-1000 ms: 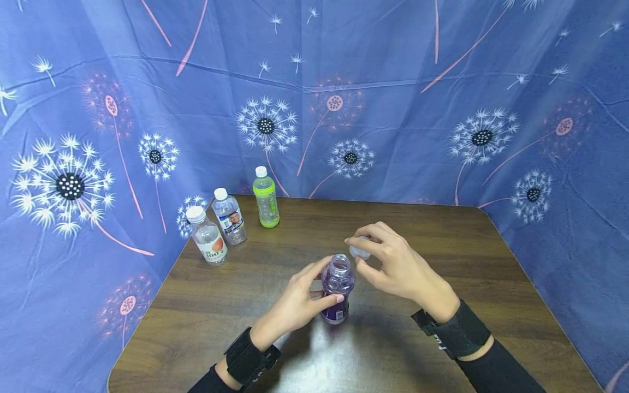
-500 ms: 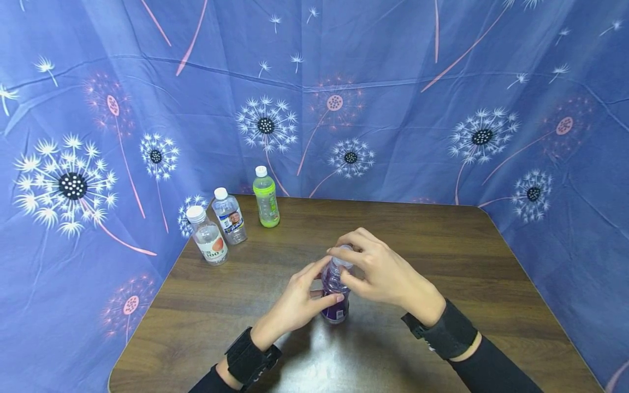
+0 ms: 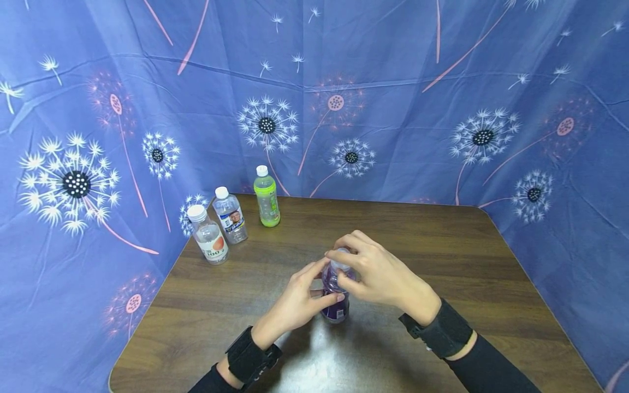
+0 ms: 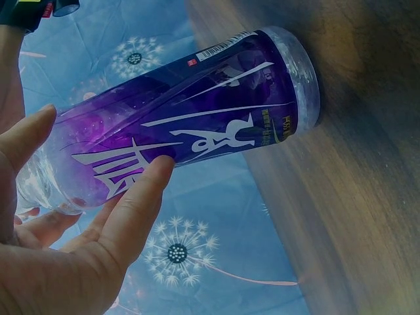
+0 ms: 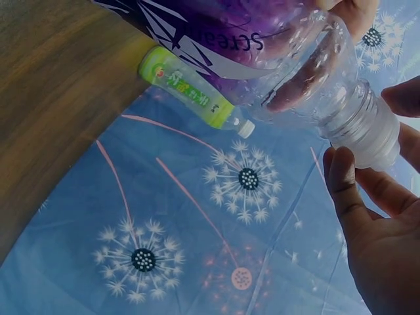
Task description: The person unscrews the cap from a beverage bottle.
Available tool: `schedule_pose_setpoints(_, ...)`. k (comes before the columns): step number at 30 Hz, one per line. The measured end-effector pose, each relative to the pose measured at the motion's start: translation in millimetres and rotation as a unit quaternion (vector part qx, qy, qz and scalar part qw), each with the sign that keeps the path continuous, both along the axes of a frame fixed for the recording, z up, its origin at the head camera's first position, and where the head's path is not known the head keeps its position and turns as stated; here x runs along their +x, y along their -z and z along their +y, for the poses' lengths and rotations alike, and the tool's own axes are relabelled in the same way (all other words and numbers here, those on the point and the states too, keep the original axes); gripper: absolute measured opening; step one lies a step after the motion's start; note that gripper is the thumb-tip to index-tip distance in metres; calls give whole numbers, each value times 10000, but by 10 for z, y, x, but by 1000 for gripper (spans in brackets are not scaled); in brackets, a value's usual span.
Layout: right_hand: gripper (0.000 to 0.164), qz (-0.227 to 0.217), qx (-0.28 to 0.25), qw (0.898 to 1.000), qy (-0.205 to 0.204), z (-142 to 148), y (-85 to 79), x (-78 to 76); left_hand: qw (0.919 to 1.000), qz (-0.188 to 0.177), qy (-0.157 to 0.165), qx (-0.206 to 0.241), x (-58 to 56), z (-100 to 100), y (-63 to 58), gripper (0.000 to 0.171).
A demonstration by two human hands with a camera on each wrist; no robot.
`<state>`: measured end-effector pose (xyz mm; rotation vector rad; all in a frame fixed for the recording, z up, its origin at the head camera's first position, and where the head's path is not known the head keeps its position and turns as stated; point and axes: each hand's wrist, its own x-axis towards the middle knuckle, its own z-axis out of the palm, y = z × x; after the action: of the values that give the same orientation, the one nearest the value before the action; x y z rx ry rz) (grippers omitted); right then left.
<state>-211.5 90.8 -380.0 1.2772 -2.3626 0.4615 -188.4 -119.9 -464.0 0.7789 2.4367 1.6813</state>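
Observation:
A clear plastic bottle (image 3: 336, 307) with a purple label stands upright on the wooden table. My left hand (image 3: 296, 302) grips its body, thumb on the near side and fingers behind. In the left wrist view the purple label (image 4: 197, 108) shows white lettering and a barcode. On the bottle's mouth sits a whitish translucent cap (image 5: 375, 134), which the fingertips of my right hand (image 3: 378, 270) pinch from around its sides. The right wrist view shows the cap over the threaded neck (image 5: 351, 115).
At the back left of the table (image 3: 442, 234) stand a clear bottle with a peach label (image 3: 212, 245), another clear bottle with a blue-and-white label (image 3: 232, 221) and a green-labelled bottle (image 3: 268, 202), all with white caps. A blue dandelion-print cloth (image 3: 393, 109) hangs behind and at both sides.
My right hand has moved left and brought the cap from beside the bottle onto its mouth, then shifted slightly. The left hand and the bottle have stayed in place.

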Motion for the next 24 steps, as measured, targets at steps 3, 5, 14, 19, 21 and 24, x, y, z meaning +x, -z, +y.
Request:
schedule_pose_setpoints(3, 32, 51, 57, 9999, 82, -6, -12, 4, 10000, -4, -3, -23, 2, -1, -2, 80)
schedule_pose_setpoints(5, 32, 127, 100, 9997, 173, -11, -21, 9, 10000, -38, 10, -48, 2, -2, 1, 81)
schedule_pose_setpoints(14, 26, 522, 164, 9965, 630, -75, -40, 29, 9998, -102, -42, -180, 6, 10, -11, 80)
schedule_pose_setpoints(19, 19, 467, 133, 9930, 1072, -130, -46, 27, 9998, -105, -70, -139, 12, 15, -7, 78)
schedule_pose_setpoints(21, 22, 360, 142, 9916, 1234, -141, -43, 28, 9999, -101, -76, -100, 15, 15, -5, 77)
schedule_pose_setpoints(24, 34, 150, 176, 9896, 1419, -142, -36, 37, 9999, -124, -79, -11, 18, 16, -4, 78)
